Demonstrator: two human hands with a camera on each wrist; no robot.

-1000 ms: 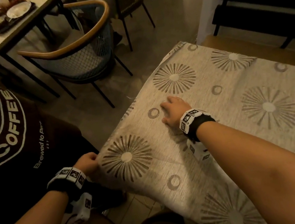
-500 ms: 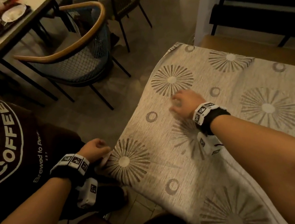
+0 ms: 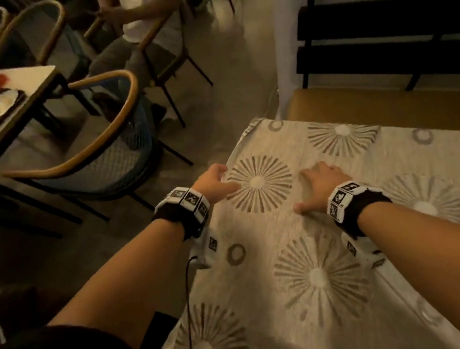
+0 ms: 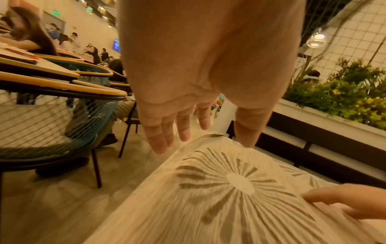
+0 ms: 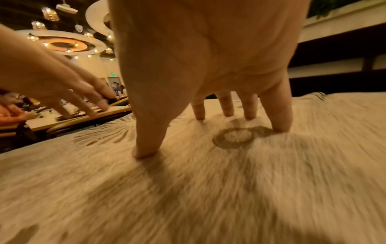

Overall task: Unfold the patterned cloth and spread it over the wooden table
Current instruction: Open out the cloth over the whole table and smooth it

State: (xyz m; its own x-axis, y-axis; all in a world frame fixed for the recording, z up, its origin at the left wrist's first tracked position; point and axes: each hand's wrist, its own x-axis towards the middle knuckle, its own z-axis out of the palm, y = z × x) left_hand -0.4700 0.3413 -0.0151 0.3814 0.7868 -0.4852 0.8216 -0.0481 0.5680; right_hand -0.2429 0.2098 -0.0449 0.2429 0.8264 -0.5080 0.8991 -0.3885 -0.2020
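- The patterned cloth (image 3: 339, 232) lies unfolded over the counter (image 3: 394, 107); its left edge hangs down the side.
- The left hand (image 3: 215, 184), fingers straight and holding nothing, hovers at that edge, so it is the nearer one.
- The right hand (image 3: 320, 186) presses flat, fingers spread, further inward.

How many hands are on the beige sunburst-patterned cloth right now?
2. Right hand presses its fingertips into the cloth near the middle; left hand sits at the cloth's left edge, thumb on top.
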